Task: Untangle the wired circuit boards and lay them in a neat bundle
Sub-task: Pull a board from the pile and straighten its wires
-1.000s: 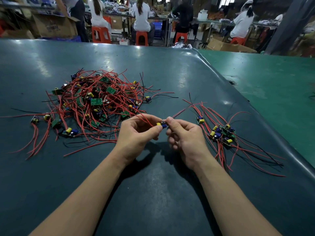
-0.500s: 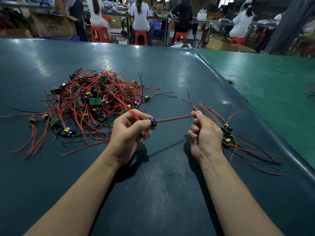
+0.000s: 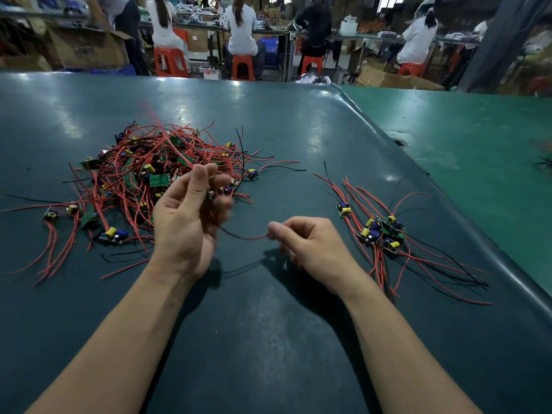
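Circuit board (image 3: 224, 191) light, rigid, pinched in left hand (image 3: 186, 222); limp red lead (image 3: 249, 236) pinched by right hand (image 3: 310, 246); grip board edges.

Dark teal table (image 3: 268, 339) with a glossy cover, adjoined on the right by a lighter green table (image 3: 478, 138). Beyond its far edge, orange stools (image 3: 171, 61) carry seated people (image 3: 241, 28) in white tops, backs to the camera, at long workbenches (image 3: 373, 35). An open cardboard box (image 3: 89, 49) stands at far left; another cardboard box (image 3: 397, 80) sits behind the green table. A blue crate (image 3: 270, 47) sits under a workbench.
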Demonstrator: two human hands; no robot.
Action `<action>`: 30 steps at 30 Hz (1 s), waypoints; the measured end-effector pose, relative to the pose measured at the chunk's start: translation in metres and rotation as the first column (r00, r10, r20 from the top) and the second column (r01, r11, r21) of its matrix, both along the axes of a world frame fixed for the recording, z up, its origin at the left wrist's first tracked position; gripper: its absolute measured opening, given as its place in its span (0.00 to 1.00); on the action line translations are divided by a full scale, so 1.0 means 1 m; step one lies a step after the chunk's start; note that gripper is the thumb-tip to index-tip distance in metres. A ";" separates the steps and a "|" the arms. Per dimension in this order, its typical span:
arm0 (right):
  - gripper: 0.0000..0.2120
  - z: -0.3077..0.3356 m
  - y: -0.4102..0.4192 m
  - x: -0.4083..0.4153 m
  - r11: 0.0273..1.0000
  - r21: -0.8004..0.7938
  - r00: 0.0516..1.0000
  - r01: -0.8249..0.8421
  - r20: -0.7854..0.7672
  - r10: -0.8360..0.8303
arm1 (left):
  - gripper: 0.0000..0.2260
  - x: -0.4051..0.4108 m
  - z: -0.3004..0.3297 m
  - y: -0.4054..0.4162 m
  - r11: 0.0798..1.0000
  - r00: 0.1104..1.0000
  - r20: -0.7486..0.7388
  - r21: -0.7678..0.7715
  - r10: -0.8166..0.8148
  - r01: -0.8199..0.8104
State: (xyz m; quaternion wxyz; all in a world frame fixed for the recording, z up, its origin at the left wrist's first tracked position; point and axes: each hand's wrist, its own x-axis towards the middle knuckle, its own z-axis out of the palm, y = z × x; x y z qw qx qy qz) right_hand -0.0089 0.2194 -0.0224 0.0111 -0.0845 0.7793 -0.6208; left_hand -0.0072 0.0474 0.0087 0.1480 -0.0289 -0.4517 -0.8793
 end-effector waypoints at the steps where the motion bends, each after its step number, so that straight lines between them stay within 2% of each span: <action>1: 0.08 0.001 0.000 0.000 0.999 -0.050 1.000 0.013 -0.008 -0.014 | 0.10 0.001 0.001 -0.001 0.999 0.999 0.008 0.000 -0.039 0.039; 3: 0.05 0.003 0.003 -0.001 0.981 -0.180 0.997 0.077 0.013 -0.076 | 0.12 0.003 0.001 0.001 0.989 0.987 0.060 -0.028 -0.147 0.148; 4: 0.06 0.003 0.003 -0.001 0.968 -0.235 0.995 0.094 0.041 -0.086 | 0.12 0.005 0.001 0.004 0.975 0.973 0.097 -0.046 -0.211 0.216; 6: 0.13 0.003 0.001 0.000 0.935 -0.351 0.993 0.054 0.116 -0.014 | 0.13 0.009 -0.002 0.011 0.930 0.934 0.158 -0.132 -0.321 0.342; 8: 0.20 0.004 -0.001 0.003 0.891 -0.454 0.981 -0.030 0.159 0.115 | 0.11 0.013 -0.007 0.019 0.851 0.900 0.202 -0.297 -0.386 0.432; 9: 0.21 0.004 0.000 0.003 0.876 -0.477 0.974 -0.064 0.161 0.159 | 0.11 0.016 -0.010 0.023 0.809 0.882 0.223 -0.355 -0.414 0.469; 11: 0.17 0.006 0.000 0.004 0.868 -0.489 0.971 -0.086 0.152 0.182 | 0.10 0.017 -0.013 0.027 0.763 0.853 0.252 -0.381 -0.457 0.522; 16: 0.10 0.004 -0.001 0.001 0.872 -0.482 0.982 0.089 0.189 0.005 | 0.11 0.015 -0.015 0.027 0.762 0.834 0.286 -0.344 -0.471 0.548; 20: 0.06 0.005 0.001 -0.002 0.857 -0.460 0.972 0.231 0.149 -0.182 | 0.12 0.014 -0.017 0.030 0.767 0.841 0.324 -0.358 -0.433 0.532; 22: 0.07 0.006 0.004 -0.006 0.803 -0.498 0.945 0.327 0.166 -0.282 | 0.12 0.014 -0.017 0.030 0.749 0.833 0.320 -0.372 -0.451 0.548; 26: 0.07 0.007 0.012 -0.013 0.636 -0.611 0.874 0.471 0.225 -0.432 | 0.09 0.018 -0.015 0.027 0.664 0.790 0.308 -0.429 -0.530 0.612; 30: 0.08 0.005 0.017 -0.016 0.558 -0.643 0.828 0.524 0.233 -0.509 | 0.12 0.022 -0.014 0.025 0.595 0.733 0.330 -0.432 -0.595 0.678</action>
